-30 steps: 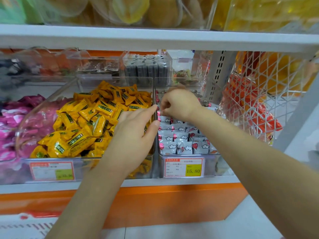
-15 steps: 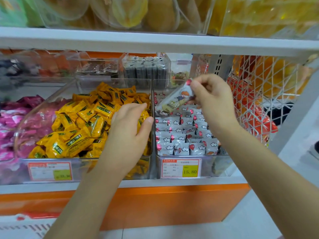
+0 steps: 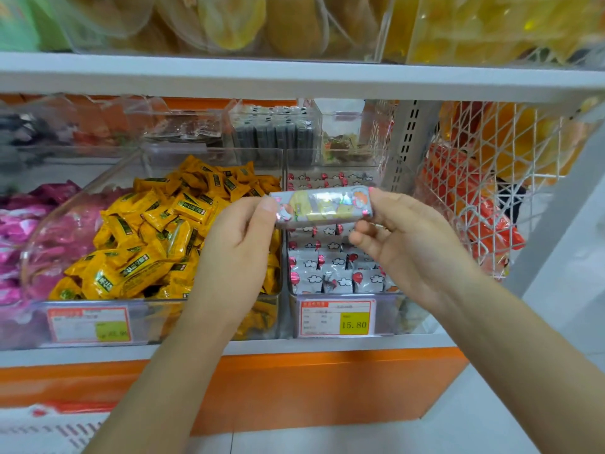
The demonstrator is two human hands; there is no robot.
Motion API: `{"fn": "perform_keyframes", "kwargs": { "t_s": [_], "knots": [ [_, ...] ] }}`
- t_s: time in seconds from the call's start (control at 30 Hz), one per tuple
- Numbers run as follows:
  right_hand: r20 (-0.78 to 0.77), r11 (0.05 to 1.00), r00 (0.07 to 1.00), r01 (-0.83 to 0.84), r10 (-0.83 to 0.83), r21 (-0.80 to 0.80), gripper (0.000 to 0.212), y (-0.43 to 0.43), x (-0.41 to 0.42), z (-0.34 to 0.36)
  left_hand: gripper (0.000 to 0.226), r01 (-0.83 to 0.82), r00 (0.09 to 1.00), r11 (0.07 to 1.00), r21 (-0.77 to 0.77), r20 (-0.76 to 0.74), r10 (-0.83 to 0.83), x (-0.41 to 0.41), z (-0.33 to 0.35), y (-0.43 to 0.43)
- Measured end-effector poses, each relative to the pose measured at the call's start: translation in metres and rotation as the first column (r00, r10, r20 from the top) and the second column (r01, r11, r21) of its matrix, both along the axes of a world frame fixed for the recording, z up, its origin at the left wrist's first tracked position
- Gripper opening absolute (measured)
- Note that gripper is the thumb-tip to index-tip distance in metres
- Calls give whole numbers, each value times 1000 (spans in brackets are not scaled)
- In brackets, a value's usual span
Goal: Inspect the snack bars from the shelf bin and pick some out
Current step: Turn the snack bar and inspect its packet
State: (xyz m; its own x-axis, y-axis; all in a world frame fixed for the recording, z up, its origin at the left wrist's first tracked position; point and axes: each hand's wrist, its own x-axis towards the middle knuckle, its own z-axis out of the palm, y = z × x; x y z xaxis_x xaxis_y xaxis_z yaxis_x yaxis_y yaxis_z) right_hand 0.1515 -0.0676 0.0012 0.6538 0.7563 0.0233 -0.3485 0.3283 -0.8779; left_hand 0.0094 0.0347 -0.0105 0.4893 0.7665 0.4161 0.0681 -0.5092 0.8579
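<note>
A silver snack bar (image 3: 322, 207) with a cartoon print is held level in front of the shelf, above a clear bin (image 3: 386, 314) of several like bars (image 3: 330, 273) printed with clouds and balloons. My left hand (image 3: 237, 253) pinches the bar's left end between thumb and fingers. My right hand (image 3: 406, 244) pinches its right end, palm turned up. The bin carries a price tag (image 3: 337, 319) reading 15.80.
Left of it stands a clear bin (image 3: 209, 322) heaped with yellow snack packs (image 3: 157, 237), then pink packs (image 3: 29, 237). Smaller clear boxes (image 3: 275, 132) sit behind. A white wire basket (image 3: 497, 178) of orange bags hangs at right. A white shelf board (image 3: 294, 77) runs overhead.
My right hand lifted a bar out of the bin and brought it forward. My left hand left the bin divider and took the bar's left end.
</note>
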Motion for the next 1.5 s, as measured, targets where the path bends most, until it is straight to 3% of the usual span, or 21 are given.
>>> {"fn": "perform_keyframes", "kwargs": {
  "t_s": [0.17, 0.27, 0.5, 0.63, 0.77, 0.83, 0.9, 1.0, 1.1, 1.3, 1.5],
  "knots": [
    [32, 997, 999, -27, 30, -66, 9, -2, -3, 1, 32, -58, 988, 952, -301, 120, 98, 0, 2, 2],
    [-23, 996, 999, -41, 40, -78, 4, -3, -4, 3, 33, -24, 987, 949, -315, 143, 72, -1, 4, 2],
    [-315, 996, 946, -86, 80, -7, 12, -3, -1, 9, 24, 71, 987, 934, -351, 162, -15, -3, 6, 0],
    [-442, 992, 889, -128, 120, 12, 14, -5, 0, 11, 22, 194, 955, 850, -489, 293, -49, -4, 9, 0],
    [-535, 987, 831, -154, 153, 43, 18, -4, -1, 9, 21, 374, 875, 690, -620, 482, -41, -4, 11, 1],
    [-476, 988, 867, -154, 147, 24, 17, -4, -2, 9, 20, 430, 844, 635, -642, 535, -31, -4, 11, 2],
    [-308, 990, 943, -140, 123, -33, 12, -4, -3, 7, 20, 433, 840, 642, -633, 541, -32, -5, 11, 2],
    [109, 984, 992, -51, 70, -171, 12, -6, -2, 4, 21, 286, 913, 819, -497, 400, -77, -9, 11, 3],
    [407, 978, 913, 60, 27, -200, 16, -9, -3, 3, 23, 131, 975, 956, -263, 207, -77, -11, 9, 2],
    [661, 979, 750, 163, -44, -120, 26, -14, -2, 8, 26, 91, 988, 978, -190, 138, -65, -9, 8, -2],
    [550, 996, 834, 82, -47, -38, 12, -12, -4, 7, 20, 113, 993, 987, -110, 54, -107, -10, 6, -1]
  ]
}}
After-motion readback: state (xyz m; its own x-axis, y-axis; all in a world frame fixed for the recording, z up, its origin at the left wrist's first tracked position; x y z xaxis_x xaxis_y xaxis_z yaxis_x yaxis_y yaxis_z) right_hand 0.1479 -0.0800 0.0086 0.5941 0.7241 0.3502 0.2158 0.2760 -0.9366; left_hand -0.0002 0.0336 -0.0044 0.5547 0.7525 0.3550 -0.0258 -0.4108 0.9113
